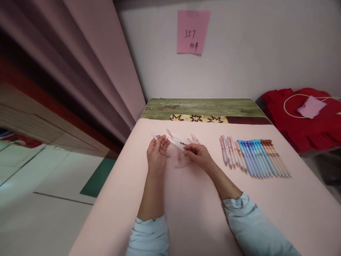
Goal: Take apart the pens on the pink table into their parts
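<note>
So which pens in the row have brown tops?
The slim peach pens at the right end; slim blue pens have blue tops, slim whitish pens pale ones.

pale grey wall [253, 53] bears a pink note [193, 25] marked 357; mauve curtain [102, 46] hangs in folds at left; tiled floor [45, 220] shows dark lines; pink-covered table [193, 217] stands by the wall

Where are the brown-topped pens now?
In the head view, the brown-topped pens lie at right on the table, just right of the blue-topped pens.
</note>
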